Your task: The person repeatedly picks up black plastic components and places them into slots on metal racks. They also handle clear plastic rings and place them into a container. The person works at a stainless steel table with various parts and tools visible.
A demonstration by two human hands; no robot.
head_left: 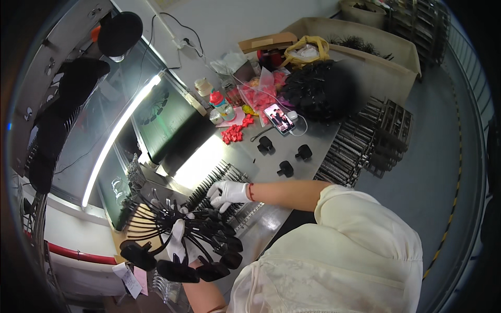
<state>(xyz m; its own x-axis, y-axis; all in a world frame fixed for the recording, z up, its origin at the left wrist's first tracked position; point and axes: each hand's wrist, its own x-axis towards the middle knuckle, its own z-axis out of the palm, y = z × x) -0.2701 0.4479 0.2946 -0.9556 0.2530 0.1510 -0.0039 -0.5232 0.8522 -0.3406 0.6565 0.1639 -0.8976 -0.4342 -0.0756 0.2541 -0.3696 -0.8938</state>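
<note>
My left hand (177,233), in a white glove, is closed round the middle of a bunch of black stemmed parts (196,232). Their thin curved stems fan out and end in flat black heads; the stems partly hide my fingers. My right hand (229,193), also gloved in white, hovers over or touches a metal rack (245,218) lined with a row of small black pieces (201,194). Its fingers are bent together, and whatever may be between them is too small to make out. The rack lies on the metal worktable (269,216).
Three black knob-like parts (285,168) lie right of the rack. Further back are a lit phone (279,119) with a cable, red pieces (233,134), a bottle (222,106) and a black heap (313,91). Stacked metal racks (347,151) stand right; a green conveyor belt (169,115) runs left under a tube lamp (117,143).
</note>
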